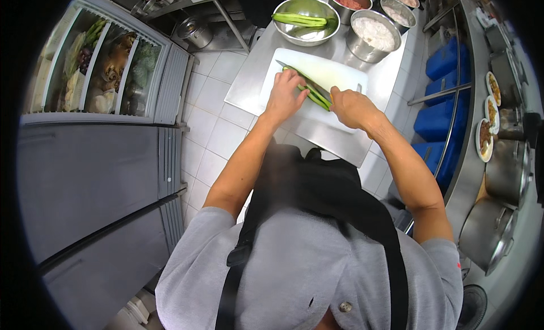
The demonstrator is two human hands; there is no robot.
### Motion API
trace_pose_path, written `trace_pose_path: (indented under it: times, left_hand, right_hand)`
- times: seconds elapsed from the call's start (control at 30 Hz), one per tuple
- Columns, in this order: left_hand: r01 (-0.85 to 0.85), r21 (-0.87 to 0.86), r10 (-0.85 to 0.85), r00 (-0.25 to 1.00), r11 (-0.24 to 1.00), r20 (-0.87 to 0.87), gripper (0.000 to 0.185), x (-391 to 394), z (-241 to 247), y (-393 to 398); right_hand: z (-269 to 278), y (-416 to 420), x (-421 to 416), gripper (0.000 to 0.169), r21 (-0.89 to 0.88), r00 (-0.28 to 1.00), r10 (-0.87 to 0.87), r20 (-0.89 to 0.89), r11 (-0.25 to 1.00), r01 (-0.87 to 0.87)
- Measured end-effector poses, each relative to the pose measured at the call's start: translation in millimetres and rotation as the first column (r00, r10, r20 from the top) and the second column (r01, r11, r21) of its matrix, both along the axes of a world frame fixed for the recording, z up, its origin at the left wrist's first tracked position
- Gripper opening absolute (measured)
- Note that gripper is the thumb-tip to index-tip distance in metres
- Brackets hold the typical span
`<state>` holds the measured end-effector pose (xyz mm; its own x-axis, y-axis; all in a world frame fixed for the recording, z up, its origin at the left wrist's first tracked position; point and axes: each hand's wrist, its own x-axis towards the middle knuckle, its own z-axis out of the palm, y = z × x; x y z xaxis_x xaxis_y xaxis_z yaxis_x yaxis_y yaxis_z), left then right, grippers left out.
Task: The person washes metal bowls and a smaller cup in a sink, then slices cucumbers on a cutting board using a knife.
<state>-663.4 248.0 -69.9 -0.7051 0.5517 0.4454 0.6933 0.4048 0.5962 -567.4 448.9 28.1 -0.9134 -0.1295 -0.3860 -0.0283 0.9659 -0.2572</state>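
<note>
On the white cutting board [340, 77] lies a green cucumber [318, 101], split lengthwise into long pieces. My left hand [284, 92] presses it down, with bent fingers on its upper part. The handle of a kitchen knife [318, 87] is in my right hand [355, 109], at the cucumber's near end. Its blade runs along the cucumber, the tip pointing away to the upper left. My fist covers most of the handle; a bit of yellow shows. Beyond the board, a steel mixing bowl [306, 41] holds more long green cucumber pieces [299, 19].
The board rests on a steel table [250, 81]. A steel pot [361, 53] with white contents and other filled containers stand at its far right. A glass-fronted fridge [170, 79] is on my left. Blue bins [433, 121] and a counter with plated food [484, 138] line my right.
</note>
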Motion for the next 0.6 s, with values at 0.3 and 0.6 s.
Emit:
trace_pose_path:
  times: [0.3, 0.6]
  left_hand:
    - [0.011, 0.012, -0.011, 1.000, 1.000, 0.017, 0.026, 0, -2, 3]
    - [0.024, -0.038, -0.023, 0.999, 0.999, 0.038, 0.030, 4, -2, 1]
  right_hand:
    - [9, 21, 31, 0.029, 0.097, 0.999, 0.036, -0.005, 0.995, -0.036]
    - [-86, 33, 64, 0.031, -0.020, 0.996, -0.031, -0.087, 0.999, 0.029]
